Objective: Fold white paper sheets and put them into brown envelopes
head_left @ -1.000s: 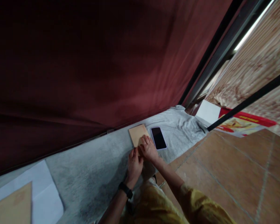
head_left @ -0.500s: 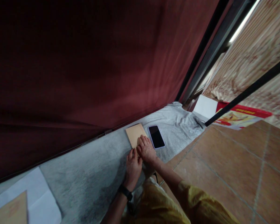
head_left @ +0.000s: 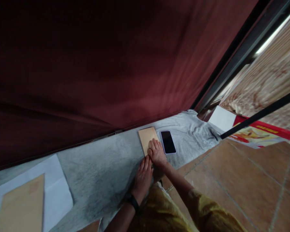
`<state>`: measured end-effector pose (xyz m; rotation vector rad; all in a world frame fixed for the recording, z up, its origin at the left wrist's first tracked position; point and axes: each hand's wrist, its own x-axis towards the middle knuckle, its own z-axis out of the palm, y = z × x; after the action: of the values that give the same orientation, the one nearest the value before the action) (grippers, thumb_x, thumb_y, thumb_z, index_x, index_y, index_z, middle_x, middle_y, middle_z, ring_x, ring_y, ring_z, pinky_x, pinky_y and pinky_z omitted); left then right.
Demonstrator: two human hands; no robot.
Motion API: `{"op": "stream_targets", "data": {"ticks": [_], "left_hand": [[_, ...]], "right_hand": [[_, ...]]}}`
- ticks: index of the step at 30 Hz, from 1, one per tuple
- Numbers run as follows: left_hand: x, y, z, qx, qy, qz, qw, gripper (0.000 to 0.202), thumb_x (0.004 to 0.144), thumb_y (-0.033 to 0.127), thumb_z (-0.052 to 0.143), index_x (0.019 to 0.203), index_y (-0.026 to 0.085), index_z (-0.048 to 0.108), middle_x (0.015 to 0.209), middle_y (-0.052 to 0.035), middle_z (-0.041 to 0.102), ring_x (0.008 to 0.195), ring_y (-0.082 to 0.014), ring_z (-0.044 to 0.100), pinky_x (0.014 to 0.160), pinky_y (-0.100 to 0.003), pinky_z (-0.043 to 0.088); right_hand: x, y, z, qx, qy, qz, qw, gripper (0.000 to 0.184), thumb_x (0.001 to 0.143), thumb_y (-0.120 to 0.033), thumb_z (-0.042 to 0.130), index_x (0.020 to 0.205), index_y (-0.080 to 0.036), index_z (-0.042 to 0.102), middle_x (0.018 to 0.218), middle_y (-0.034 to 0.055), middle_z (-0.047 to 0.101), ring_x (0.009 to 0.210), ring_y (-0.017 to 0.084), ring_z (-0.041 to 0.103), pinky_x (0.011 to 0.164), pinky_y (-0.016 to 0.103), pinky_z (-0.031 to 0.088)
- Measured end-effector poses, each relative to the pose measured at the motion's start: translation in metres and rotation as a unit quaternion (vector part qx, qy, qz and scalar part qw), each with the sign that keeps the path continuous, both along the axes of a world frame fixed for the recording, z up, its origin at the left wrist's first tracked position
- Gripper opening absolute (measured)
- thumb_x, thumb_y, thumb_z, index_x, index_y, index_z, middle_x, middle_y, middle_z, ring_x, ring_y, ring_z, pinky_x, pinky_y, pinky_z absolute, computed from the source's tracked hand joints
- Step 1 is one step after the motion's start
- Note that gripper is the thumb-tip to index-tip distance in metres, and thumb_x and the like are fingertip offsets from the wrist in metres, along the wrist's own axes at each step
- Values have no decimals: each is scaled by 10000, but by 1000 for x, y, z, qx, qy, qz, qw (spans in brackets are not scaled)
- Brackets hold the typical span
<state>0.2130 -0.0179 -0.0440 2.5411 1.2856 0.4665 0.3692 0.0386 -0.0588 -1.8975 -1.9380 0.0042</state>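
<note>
A small brown paper envelope lies on the grey cloth in the head view, its near end covered by my hands. My right hand rests on top of it, fingers stretched across the paper and slightly bent. At the envelope's near left corner is my left hand, fingers laid out straight and touching the paper beside my right hand. It wears a black wristband. Both hands look open, though my thumbs are partly hidden. Just right of the envelope lies a phone with a dark screen and pale edge.
At the lower left a larger brown envelope lies on white paper. A dark red curtain hangs behind the cloth-covered ledge. A black pole slants at the right, before a red and yellow box on the tiled floor.
The view has shifted, so everything sits further right and more of the larger envelope shows. My left fingers lie flatter and straighter; my right hand stays on the small envelope.
</note>
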Motion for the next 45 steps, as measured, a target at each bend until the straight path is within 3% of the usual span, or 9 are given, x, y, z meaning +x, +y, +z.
{"op": "stream_targets", "data": {"ticks": [7,12,17,22,30,38,42,45], "left_hand": [[10,1,4,86,133,0,987,526,930,64,395,1438,69,531,1479,-199,539,1368,-280,500,1117,-438,438],[16,-1,15,99,170,7,980,523,898,13,392,1372,73,604,1442,-206,570,1316,-281,545,1071,-419,476],[23,2,19,81,164,17,983,531,880,-10,416,1372,73,597,1414,-213,586,1287,-282,565,1043,-414,490],[27,9,23,79,144,24,986,467,890,-6,434,1316,49,616,1319,-247,619,1177,-278,616,938,-382,533],[26,12,30,80,134,18,988,387,932,71,462,1283,138,612,1319,-211,604,1056,-257,634,843,-366,552],[28,18,34,79,150,4,986,364,936,77,469,1235,147,664,1327,-190,616,1090,-263,631,870,-374,569],[28,22,40,48,160,3,986,400,928,58,454,1241,169,675,1345,-179,609,1124,-279,624,865,-376,577],[27,22,46,20,177,6,984,419,933,58,435,1256,192,665,1389,-166,582,1154,-279,608,885,-382,573]], "right_hand": [[2,1,-5,26,-36,-2,999,516,1020,-276,421,1488,-62,449,1560,224,424,1472,319,357,1181,518,326],[6,12,8,30,-21,14,999,490,1016,-279,427,1468,-100,484,1519,200,487,1442,305,402,1153,502,375],[3,31,24,-13,-21,37,999,475,987,-208,441,1454,-163,516,1526,152,492,1428,272,418,1150,469,378],[4,39,23,-80,-23,20,996,491,938,-168,506,1427,-155,544,1515,163,503,1405,272,448,1142,449,384],[9,41,16,-76,25,34,996,488,932,-166,514,1417,-135,550,1509,166,503,1416,266,443,1161,434,380],[6,41,17,-73,56,39,995,480,907,-151,550,1386,-168,578,1494,149,518,1406,264,448,1164,446,381],[7,45,26,-62,103,55,991,481,873,-102,557,1347,-164,611,1454,143,557,1386,246,479,1174,427,386],[18,33,38,-45,176,45,982,444,894,-89,503,1307,-169,644,1353,121,632,1314,208,555,1139,362,435]]}}
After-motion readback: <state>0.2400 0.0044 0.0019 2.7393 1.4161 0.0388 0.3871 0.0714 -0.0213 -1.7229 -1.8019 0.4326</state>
